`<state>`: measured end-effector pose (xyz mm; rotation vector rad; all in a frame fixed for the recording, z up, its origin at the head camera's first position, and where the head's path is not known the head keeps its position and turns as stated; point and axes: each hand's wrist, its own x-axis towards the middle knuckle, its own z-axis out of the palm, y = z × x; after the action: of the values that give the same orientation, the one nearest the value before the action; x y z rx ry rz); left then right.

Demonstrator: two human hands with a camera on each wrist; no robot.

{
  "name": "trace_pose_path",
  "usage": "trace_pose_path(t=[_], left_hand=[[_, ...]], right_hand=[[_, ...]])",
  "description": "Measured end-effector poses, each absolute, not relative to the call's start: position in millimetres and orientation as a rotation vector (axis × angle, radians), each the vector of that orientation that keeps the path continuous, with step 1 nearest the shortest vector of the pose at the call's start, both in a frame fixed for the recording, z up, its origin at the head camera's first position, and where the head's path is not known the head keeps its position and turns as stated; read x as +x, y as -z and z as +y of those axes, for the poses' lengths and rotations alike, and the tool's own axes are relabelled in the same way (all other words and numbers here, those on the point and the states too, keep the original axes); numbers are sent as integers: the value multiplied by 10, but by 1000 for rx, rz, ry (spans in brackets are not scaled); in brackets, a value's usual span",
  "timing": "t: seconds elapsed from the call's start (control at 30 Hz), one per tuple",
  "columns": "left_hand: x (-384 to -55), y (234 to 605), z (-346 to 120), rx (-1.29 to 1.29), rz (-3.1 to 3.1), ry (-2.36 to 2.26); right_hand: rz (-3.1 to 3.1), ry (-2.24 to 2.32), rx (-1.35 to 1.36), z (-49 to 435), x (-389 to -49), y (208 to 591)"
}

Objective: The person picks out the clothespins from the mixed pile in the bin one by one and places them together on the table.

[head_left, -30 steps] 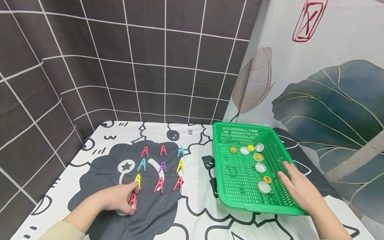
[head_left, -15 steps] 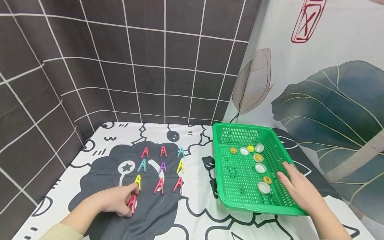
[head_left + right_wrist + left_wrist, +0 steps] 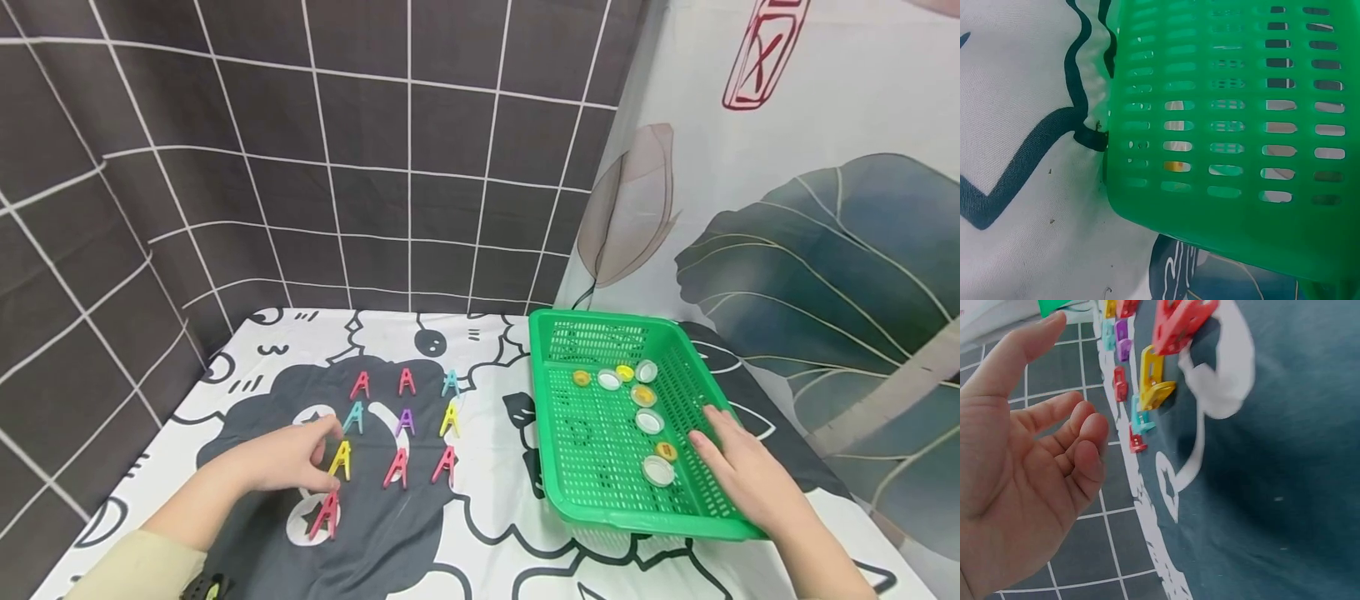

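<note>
My left hand (image 3: 281, 458) hovers over the left of the cloth, thumb and fingers apart, holding nothing. In the left wrist view the same hand (image 3: 1029, 469) shows its bare palm. Nearest to it are a yellow clothespin (image 3: 341, 460) and, closer to me, a red clothespin (image 3: 326, 516). More clothespins lie in rows, among them a purple one (image 3: 406, 422) and a teal one (image 3: 355, 417). My right hand (image 3: 750, 479) rests at the right side of a green basket (image 3: 551, 467), fingers extended over the rim. The right wrist view shows the basket's slotted wall (image 3: 1204, 215) and no hand.
Several bottle caps lie in the basket, including a white cap (image 3: 658, 471) and an orange cap (image 3: 581, 378). A patterned black-and-white cloth (image 3: 495, 517) covers the table. A dark gridded curtain (image 3: 360, 200) hangs behind.
My left hand held the front red clothespin and has let go, lifting up and away from it. That clothespin now lies tilted on the cloth. My right hand stays at the basket.
</note>
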<state>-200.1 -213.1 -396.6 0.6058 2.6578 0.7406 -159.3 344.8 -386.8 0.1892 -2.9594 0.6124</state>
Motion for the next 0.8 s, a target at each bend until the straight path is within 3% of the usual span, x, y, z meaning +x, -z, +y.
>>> trace_pose_path(t=[0.8], left_hand=[[-2437, 3675, -2142, 568, 2824, -706]], right_hand=[[-3086, -527, 272, 3366, -1785, 3766]])
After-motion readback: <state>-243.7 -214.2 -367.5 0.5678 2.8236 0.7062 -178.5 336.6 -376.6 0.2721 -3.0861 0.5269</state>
